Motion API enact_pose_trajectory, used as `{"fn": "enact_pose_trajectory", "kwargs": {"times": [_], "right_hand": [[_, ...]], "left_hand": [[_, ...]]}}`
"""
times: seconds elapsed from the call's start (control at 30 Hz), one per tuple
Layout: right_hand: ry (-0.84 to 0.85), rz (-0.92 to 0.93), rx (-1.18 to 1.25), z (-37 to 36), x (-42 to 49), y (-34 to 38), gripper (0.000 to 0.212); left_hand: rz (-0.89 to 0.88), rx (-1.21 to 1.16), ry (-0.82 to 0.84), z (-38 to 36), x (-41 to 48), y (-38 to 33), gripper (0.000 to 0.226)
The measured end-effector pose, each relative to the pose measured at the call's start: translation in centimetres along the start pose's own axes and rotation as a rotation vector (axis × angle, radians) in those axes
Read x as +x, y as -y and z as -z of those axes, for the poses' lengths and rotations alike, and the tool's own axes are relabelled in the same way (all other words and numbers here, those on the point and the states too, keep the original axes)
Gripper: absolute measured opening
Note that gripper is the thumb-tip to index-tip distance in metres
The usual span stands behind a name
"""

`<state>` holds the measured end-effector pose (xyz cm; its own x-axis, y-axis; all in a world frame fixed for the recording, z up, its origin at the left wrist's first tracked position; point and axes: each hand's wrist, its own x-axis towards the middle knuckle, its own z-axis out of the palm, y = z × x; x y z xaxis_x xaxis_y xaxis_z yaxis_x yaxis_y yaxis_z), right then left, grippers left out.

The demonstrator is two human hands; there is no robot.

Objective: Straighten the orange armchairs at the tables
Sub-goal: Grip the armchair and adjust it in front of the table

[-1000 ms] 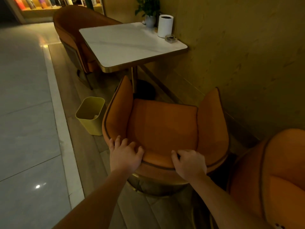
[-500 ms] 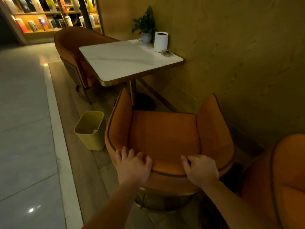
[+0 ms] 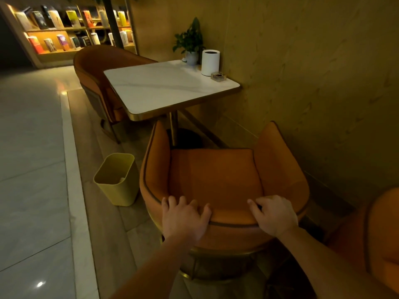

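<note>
An orange armchair [image 3: 216,175] stands in front of me, its open side facing the white marble table [image 3: 164,87]. My left hand [image 3: 183,216] grips the top of its backrest on the left. My right hand [image 3: 274,214] grips the same rim further right. A second orange armchair [image 3: 97,70] sits at the table's far side, partly behind the tabletop. The edge of a third orange armchair [image 3: 380,238] shows at the lower right.
A yellow waste bin [image 3: 116,180] stands on the floor just left of the near chair. A potted plant [image 3: 191,44], a white cylinder [image 3: 210,62] and a small ashtray [image 3: 218,76] sit on the table by the wall. Bookshelves [image 3: 64,31] line the back.
The view has tilted up and drawn back, showing more of the bookshelves. Both hands stay on the backrest and the chair now looks squarer to the table.
</note>
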<state>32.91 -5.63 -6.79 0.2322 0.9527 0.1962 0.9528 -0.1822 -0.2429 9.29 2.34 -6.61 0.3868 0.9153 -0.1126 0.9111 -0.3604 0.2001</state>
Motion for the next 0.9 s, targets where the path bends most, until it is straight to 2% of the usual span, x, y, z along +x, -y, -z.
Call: {"fn": "enact_pose_trajectory", "kwargs": {"times": [0.2,0.4,0.63,0.77,0.9], "right_hand": [[-0.006,0.044,0.018,0.0,2.1,-3.2,0.054],[-0.001,0.052,0.025,-0.1,4.7,-6.1,0.054],[0.053,0.040,0.047,0.5,7.5,-7.2,0.053],[-0.102,0.050,-0.052,0.2,7.5,-7.2,0.050],[-0.185,-0.082,0.006,-1.2,6.3,-5.6,0.049]], "left_hand": [[0.032,-0.009,0.011,-0.4,1.4,-2.4,0.071],[-0.037,0.004,-0.025,-0.5,4.2,-3.8,0.076],[-0.037,-0.038,-0.036,-1.0,7.2,-4.7,0.075],[-0.014,-0.053,-0.074,-1.3,8.5,-5.1,0.081],[-0.007,-0.024,-0.081,-1.0,8.5,-5.1,0.082]]}}
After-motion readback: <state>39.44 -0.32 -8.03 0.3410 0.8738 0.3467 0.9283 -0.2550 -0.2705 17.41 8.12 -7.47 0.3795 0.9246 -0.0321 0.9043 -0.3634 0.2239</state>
